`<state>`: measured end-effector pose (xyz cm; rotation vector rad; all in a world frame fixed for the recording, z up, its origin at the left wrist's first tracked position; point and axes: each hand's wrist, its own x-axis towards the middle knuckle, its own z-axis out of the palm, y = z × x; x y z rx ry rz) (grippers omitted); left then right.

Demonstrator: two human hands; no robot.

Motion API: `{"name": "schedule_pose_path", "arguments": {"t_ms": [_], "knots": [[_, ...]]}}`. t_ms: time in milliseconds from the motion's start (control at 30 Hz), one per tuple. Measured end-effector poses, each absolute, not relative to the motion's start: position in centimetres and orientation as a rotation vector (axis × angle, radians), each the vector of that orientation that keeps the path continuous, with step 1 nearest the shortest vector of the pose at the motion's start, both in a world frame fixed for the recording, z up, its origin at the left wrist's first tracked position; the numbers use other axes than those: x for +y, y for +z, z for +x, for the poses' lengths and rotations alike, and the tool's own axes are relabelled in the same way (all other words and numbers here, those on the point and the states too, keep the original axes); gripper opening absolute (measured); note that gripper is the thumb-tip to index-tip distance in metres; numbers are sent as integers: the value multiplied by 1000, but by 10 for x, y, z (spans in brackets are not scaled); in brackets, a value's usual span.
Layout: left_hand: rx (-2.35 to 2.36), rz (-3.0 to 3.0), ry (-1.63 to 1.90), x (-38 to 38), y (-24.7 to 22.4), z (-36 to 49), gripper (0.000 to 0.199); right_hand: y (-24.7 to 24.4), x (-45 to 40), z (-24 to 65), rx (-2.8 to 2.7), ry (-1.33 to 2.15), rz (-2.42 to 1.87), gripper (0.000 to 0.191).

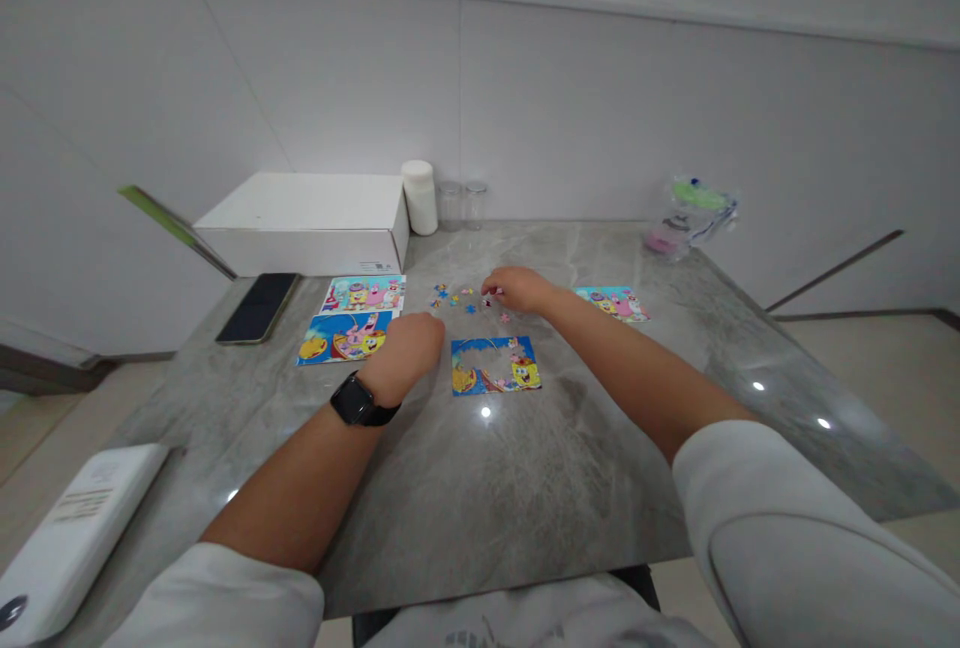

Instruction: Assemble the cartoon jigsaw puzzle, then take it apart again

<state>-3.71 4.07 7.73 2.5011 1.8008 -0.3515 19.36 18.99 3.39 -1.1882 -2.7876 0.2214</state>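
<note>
A partly filled jigsaw puzzle [463, 390] lies in front of me, its colourful cartoon border surrounding a grey gap. Just beyond it, several loose jigsaw pieces [470, 308] are scattered. My right hand [517, 288] reaches over their right side, thumb and fingertips pinched on a small jigsaw piece [487, 303]. My left hand [411, 353], with a black watch [363, 400] at the wrist, rests beside the puzzle's left edge. Its fingers curl away from view, so what they hold is hidden. It overlaps the right end of a blue cartoon picture card [337, 340].
A second picture card [364, 294] and a phone [259, 308] lie left. Another card [615, 303] sits right, partly behind my forearm. At the back stand a white box [307, 218], white bottle [420, 198], clear glasses [463, 206] and plastic bag [686, 218]. A white device [86, 528] is front left.
</note>
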Motion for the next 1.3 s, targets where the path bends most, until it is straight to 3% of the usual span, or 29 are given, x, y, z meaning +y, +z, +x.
{"name": "schedule_pose_path", "arguments": {"t_ms": [233, 567, 767, 1100, 1300], "knots": [[1825, 2486, -316, 40, 81, -34, 40, 22, 205, 188, -2855, 392, -1088, 30], [1836, 2452, -292, 47, 74, -35, 41, 27, 215, 191, -2835, 433, -1272, 12], [1820, 2453, -279, 50, 72, -35, 37, 44, 192, 207, -2611, 785, -1256, 6], [1889, 2404, -371, 45, 78, -35, 32, 62, 134, 243, -2428, 1202, -1245, 21], [1774, 2587, -155, 19, 89, -2, 27, 45, 130, 243, -2453, 1262, -1194, 19]]}}
